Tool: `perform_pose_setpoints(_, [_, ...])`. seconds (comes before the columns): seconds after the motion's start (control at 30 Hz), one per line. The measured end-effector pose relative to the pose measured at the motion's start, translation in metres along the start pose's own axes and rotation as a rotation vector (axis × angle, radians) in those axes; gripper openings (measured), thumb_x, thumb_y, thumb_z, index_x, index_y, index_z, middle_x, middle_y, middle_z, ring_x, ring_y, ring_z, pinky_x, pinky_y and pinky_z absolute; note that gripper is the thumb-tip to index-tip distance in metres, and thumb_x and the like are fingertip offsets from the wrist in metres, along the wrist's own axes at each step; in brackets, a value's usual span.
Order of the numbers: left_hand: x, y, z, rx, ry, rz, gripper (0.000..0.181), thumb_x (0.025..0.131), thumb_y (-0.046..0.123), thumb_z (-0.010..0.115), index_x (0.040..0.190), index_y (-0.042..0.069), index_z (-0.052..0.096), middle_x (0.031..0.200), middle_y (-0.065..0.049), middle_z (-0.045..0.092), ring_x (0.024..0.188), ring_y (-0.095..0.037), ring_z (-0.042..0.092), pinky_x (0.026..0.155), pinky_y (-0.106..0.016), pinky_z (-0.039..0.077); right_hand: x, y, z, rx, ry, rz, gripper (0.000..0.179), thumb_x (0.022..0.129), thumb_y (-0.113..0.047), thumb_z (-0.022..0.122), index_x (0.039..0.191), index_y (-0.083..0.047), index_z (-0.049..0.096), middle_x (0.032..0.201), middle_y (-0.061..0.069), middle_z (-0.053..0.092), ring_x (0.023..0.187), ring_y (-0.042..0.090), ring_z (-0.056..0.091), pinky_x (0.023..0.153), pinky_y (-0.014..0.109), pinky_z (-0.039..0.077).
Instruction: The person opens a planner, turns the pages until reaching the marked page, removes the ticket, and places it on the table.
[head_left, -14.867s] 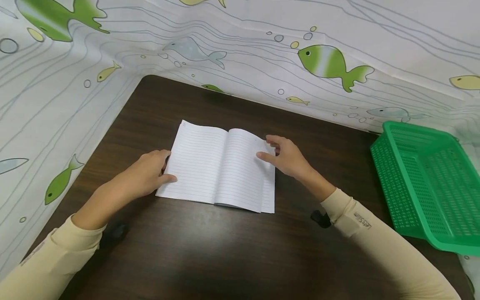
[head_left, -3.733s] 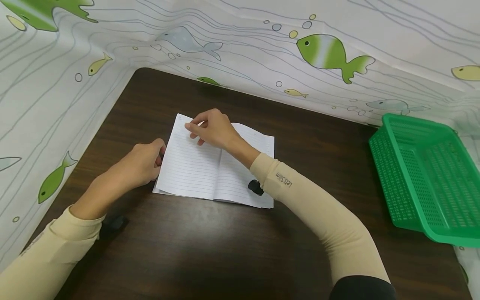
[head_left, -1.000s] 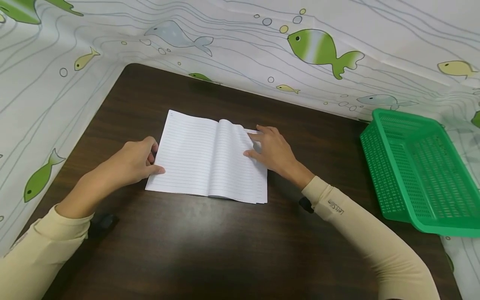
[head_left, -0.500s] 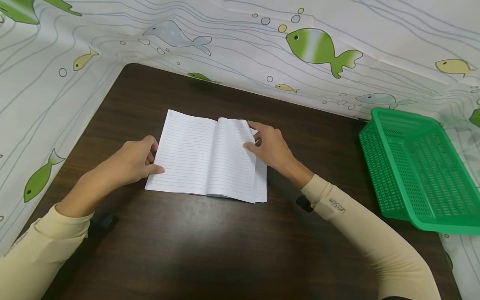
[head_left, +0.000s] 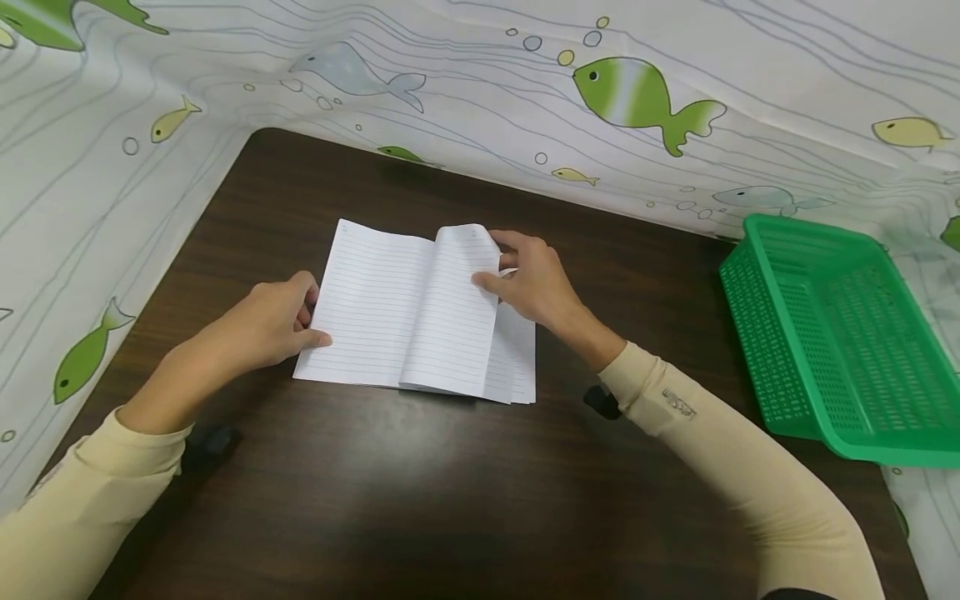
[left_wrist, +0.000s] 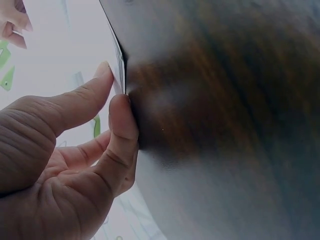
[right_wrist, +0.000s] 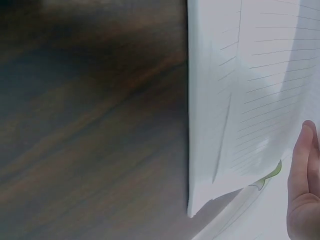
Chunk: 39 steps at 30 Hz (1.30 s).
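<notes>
A dark brown wood-grain bench (head_left: 420, 500) fills the middle of the head view, its top glossy enough to carry a pale sheen near the front. Around its far and left sides hangs a white sheet printed with wavy lines, bubbles and green, yellow and grey fish (head_left: 645, 104), creased where it turns the corner.

An open lined notebook (head_left: 382, 308) lies flat on the bench between the two hands. The left hand (head_left: 266, 321) rests at the notebook's left edge, thumb on the page and fingers curled against the edge of the stack; the left wrist view shows the thumb (left_wrist: 90, 97) and a finger pinching that thin edge where it meets the wood. The right hand (head_left: 528, 279) sits at the upper right of the notebook, pinching a single page (head_left: 457, 308) that stands lifted and bowed over the sheets beneath. In the right wrist view only a fingertip (right_wrist: 302, 165) shows beside the raised lined paper.

Well to the right of the right hand, a green perforated plastic basket (head_left: 832, 333) rests at the bench's edge, partly over the fish sheet. Both forearms wear beige sleeves (head_left: 720, 442).
</notes>
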<state>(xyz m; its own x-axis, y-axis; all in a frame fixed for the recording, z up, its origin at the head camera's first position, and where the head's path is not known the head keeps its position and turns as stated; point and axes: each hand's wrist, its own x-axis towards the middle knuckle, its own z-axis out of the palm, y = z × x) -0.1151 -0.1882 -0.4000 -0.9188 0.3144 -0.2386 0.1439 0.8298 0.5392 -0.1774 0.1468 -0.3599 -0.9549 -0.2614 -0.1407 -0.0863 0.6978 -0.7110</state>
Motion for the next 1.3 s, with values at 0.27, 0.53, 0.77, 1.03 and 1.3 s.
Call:
perform_pose_setpoints(0.27, [-0.002,0.000,0.000,0.001,0.011,0.001,0.051,0.090,0.010,0.086,0.120,-0.009,0.050,0.098,-0.029,0.068,0.082,-0.032,0.065,0.072,-0.045,0.056,0.000,-0.011,0.005,0.024,-0.010,-0.048,0.075,0.095,-0.010,0.082,0.161,-0.004,0.045,0.128,0.020,0.077,0.103,0.028,0.082,0.088,0.039,0.062])
perform_pose_setpoints(0.53, [-0.003,-0.001,-0.001,0.015,-0.003,-0.018,0.052,0.090,0.012,0.087,0.120,-0.009,0.050,0.098,-0.028,0.068,0.080,-0.031,0.064,0.070,-0.044,0.055,0.001,-0.019,0.011,0.072,-0.019,-0.054,0.077,0.095,-0.008,0.081,0.162,-0.005,0.043,0.129,0.020,0.077,0.102,0.027,0.082,0.086,0.037,0.064])
perform_pose_setpoints(0.77, [-0.002,-0.001,-0.002,0.003,-0.008,-0.023,0.052,0.089,0.011,0.087,0.120,-0.010,0.050,0.096,-0.028,0.069,0.079,-0.031,0.065,0.068,-0.042,0.054,0.002,-0.025,0.018,0.112,-0.038,-0.058,0.076,0.095,-0.006,0.081,0.162,-0.006,0.043,0.126,0.021,0.078,0.096,0.027,0.083,0.081,0.037,0.065])
perform_pose_setpoints(1.03, [0.000,-0.001,-0.002,-0.012,0.000,-0.017,0.049,0.089,0.011,0.087,0.118,-0.008,0.051,0.095,-0.026,0.069,0.079,-0.030,0.066,0.068,-0.042,0.054,0.007,-0.035,0.033,0.132,-0.068,-0.037,0.082,0.097,-0.009,0.080,0.166,-0.010,0.035,0.126,0.017,0.079,0.087,0.022,0.083,0.089,0.035,0.063])
perform_pose_setpoints(1.3, [0.001,-0.001,-0.001,-0.010,0.005,-0.015,0.049,0.090,0.012,0.087,0.117,-0.007,0.052,0.093,-0.024,0.068,0.077,-0.029,0.064,0.067,-0.041,0.052,0.008,-0.045,0.048,0.157,-0.106,-0.059,0.086,0.098,-0.012,0.079,0.169,-0.011,0.028,0.124,0.014,0.080,0.083,0.022,0.083,0.087,0.032,0.062])
